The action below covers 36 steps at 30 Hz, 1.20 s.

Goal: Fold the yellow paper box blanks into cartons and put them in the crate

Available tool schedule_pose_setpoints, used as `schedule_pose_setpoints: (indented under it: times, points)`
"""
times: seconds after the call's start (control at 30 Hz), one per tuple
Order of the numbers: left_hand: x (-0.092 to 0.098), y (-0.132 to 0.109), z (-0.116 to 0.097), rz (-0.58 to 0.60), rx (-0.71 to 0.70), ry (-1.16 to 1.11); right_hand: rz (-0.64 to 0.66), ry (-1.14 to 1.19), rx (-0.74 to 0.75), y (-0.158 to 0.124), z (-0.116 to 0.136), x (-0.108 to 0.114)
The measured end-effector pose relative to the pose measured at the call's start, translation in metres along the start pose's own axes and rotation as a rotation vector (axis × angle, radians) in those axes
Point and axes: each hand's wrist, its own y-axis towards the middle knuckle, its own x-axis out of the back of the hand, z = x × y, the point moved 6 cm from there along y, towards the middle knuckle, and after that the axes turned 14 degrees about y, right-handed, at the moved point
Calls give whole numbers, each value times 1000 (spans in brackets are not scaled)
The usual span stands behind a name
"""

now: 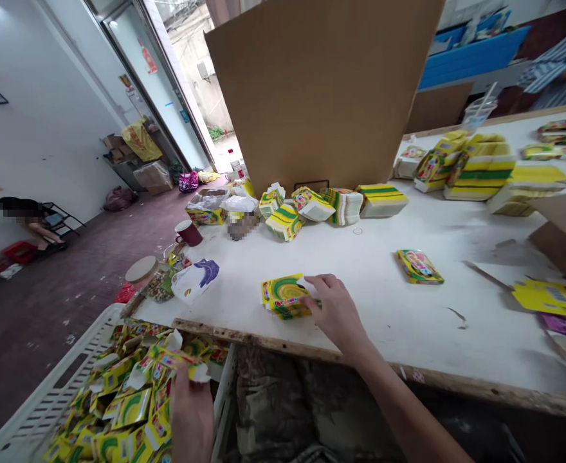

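My right hand (336, 308) reaches onto the white table (345, 257). Its thumb and fingers close on the right end of a yellow and green printed carton (283, 294) near the front edge. White flaps show at that end, partly covered by my fingers. Low on the left, my left hand (191, 408) is closed around a similar small carton (179, 361) whose white flap stands out. That hand is above a white plastic basket (73, 363) heaped with such cartons (128, 408). One flat carton (419, 266) lies apart on the right of the table.
Stacks of flat cartons (384, 200) line the table's back before a tall cardboard sheet (321, 90). A dark red mug (189, 233), a lidded jar (157, 283) and a white plastic bag (193, 283) stand left. An open cardboard box (565, 218) is right. Other people are at the sides.
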Motion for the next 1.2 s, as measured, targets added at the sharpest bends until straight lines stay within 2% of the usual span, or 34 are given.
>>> schedule_pose_setpoints:
  times: [0.07, 0.13, 0.23, 0.3, 0.4, 0.43, 0.5, 0.57, 0.63, 0.73, 0.8, 0.87, 1.03, 1.1, 1.2]
  points:
    - [7, 6, 15, -50, 154, -18, 13, -64, -23, 9, -7, -5]
    - [8, 2, 22, -91, 219, -47, 30, -69, -21, 13, -9, -11]
    - [-4, -13, 15, -77, 90, -115, 35, -60, -23, 13, -5, -12]
    - [-22, -25, 9, 33, 27, -170, 35, -31, -39, 10, 0, -9]
    - [-61, -47, 3, 362, 19, -240, 67, 52, -56, -2, 13, -6]
    - [-73, -55, 1, 457, 24, -271, 101, 112, -53, -9, 18, -8]
    - [-91, -68, -5, 554, 55, -338, 212, 294, -59, -26, 29, -17]
    - [-101, -77, -9, 558, 117, -371, 356, 557, -134, -44, 34, -32]
    - [-103, -81, -10, 516, 131, -354, 501, 860, -269, -60, 33, -48]
    - [-95, -82, -10, 451, -4, -286, 614, 1167, -403, -72, 31, -62]
    - [-91, -82, -4, 477, -38, -239, 622, 1169, -386, -73, 32, -64]
    - [-92, -82, -1, 503, -1, -268, 611, 1085, -355, -74, 34, -64]
    - [-100, -77, -21, 438, 73, -533, 572, 919, -362, -82, 44, -67]
    - [-101, -74, -25, 408, 71, -504, 519, 924, -373, -85, 45, -67]
    - [-98, -73, -16, 405, 73, -376, 444, 871, -350, -86, 43, -65]
